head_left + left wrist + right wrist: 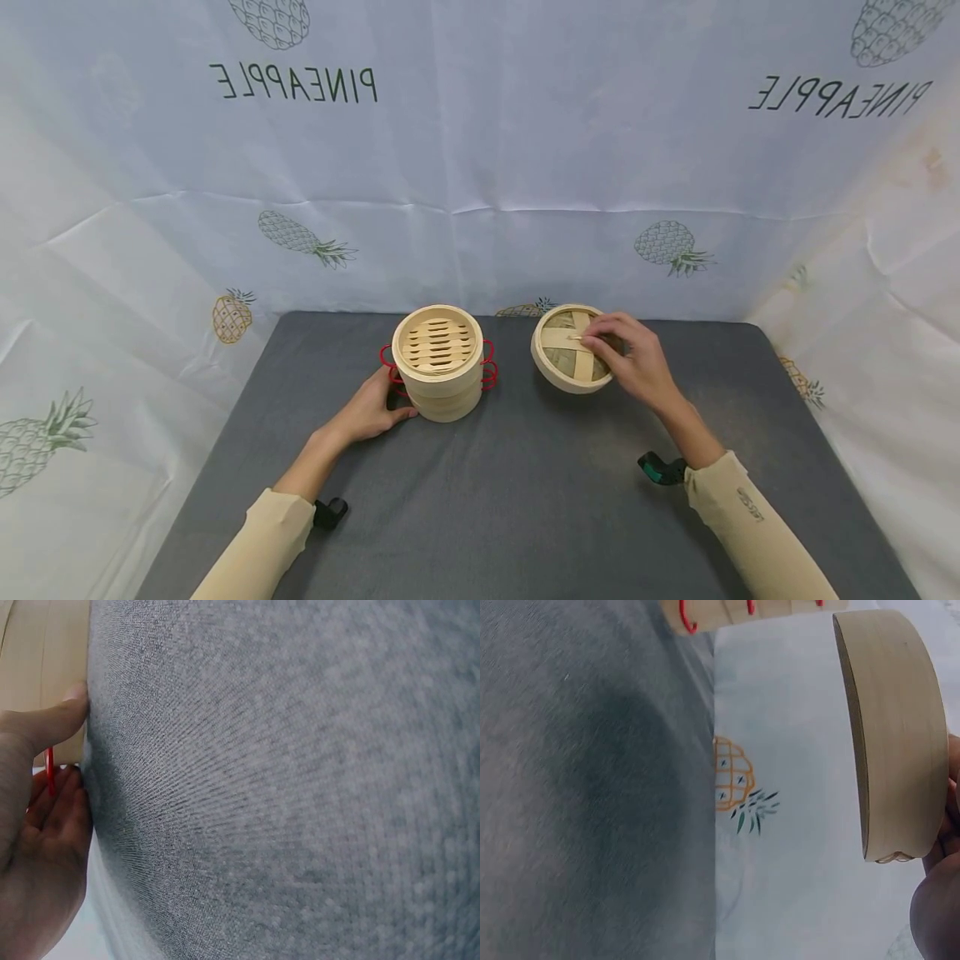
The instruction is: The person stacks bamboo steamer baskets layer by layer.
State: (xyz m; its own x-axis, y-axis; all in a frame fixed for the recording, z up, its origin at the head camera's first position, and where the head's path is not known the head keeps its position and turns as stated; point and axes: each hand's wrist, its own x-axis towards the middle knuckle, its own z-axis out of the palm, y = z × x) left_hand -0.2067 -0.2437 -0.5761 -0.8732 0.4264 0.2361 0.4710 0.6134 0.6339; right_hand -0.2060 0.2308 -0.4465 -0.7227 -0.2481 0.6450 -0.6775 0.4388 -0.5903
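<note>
A round stacked bamboo steamer (442, 396) stands on the dark table, its slatted top layer (437, 344) uncovered. Red loop handles (488, 364) stick out on both sides. My left hand (372, 406) cups the steamer's lower left side, thumb (64, 720) against its wall and fingers reaching behind a red loop. To the right, my right hand (633, 354) pinches the small loop on top of the woven bamboo lid (558, 337). The lid hangs above the table, tilted; its rim side (900, 735) shows in the right wrist view, with the fingertips partly hidden behind it.
The grey cloth-covered table (495, 517) ends at a white pineapple-print curtain (480, 150) just behind the steamer and lid. Black wrist camera mounts (662, 468) hang beneath both forearms, near the table surface.
</note>
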